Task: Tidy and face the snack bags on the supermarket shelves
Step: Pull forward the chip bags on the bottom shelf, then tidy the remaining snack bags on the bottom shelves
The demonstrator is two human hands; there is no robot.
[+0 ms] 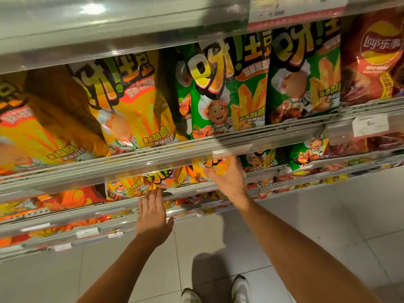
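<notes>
Supermarket shelves (pixel 196 147); right hand (pixel 227 178) gripping yellow snack bag (pixel 218 165); left hand (pixel 153 213) flat, released

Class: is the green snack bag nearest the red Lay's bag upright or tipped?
Upright: the green bag stands front out beside the Lay's bag.

Supermarket aisle: price-tagged snack shelves (pixel 218 147)
</notes>
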